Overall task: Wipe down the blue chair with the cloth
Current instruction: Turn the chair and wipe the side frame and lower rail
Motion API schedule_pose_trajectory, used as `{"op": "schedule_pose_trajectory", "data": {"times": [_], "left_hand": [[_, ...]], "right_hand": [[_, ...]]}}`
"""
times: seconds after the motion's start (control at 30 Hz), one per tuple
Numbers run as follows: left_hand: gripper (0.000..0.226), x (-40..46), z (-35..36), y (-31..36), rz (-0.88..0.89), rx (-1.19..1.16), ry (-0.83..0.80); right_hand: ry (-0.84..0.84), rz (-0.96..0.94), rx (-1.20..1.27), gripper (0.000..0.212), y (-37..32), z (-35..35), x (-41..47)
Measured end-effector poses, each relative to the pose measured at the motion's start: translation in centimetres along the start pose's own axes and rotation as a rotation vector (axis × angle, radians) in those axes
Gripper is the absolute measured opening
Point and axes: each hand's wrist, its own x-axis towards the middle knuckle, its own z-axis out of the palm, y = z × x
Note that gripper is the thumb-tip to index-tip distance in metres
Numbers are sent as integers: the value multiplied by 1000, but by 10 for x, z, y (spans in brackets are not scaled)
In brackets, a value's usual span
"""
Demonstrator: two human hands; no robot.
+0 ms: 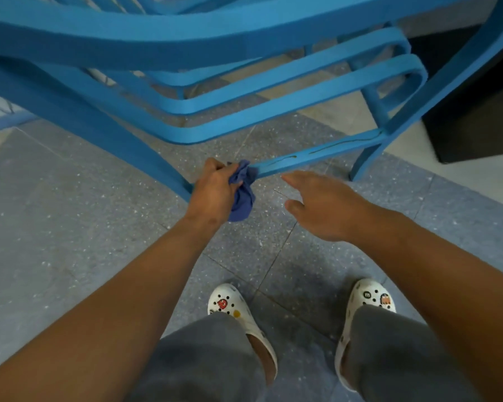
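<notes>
Wiping the chair's low rail, work still under way.
The left hand (215,190) grips the cloth (242,190) bunched against the lowest bar of the chair (317,155); the right hand (323,204) hovers beside it, fingers released. How much is already wiped cannot be told; the upper slats seemingly remain.

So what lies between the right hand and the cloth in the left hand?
In the head view, only bare speckled floor shows between the open right hand and the cloth gripped by the left hand. The chair's lower bar runs just above that gap.
</notes>
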Motion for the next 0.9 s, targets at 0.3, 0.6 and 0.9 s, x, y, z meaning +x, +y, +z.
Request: {"op": "schedule_pose_trajectory", "data": {"times": [0.3,0.6,0.9], "left_hand": [[26,12,25,8,-24,-90,-41],[16,5,22,10,61,92,-51],[29,11,24,12,-76,-107,5]], "right_hand": [[674,-469,120,25,-3,-45,-21],[1214,-700,78,18,-23,-88,-45],[1212,-561,-123,31,-14,-90,-25]]}}
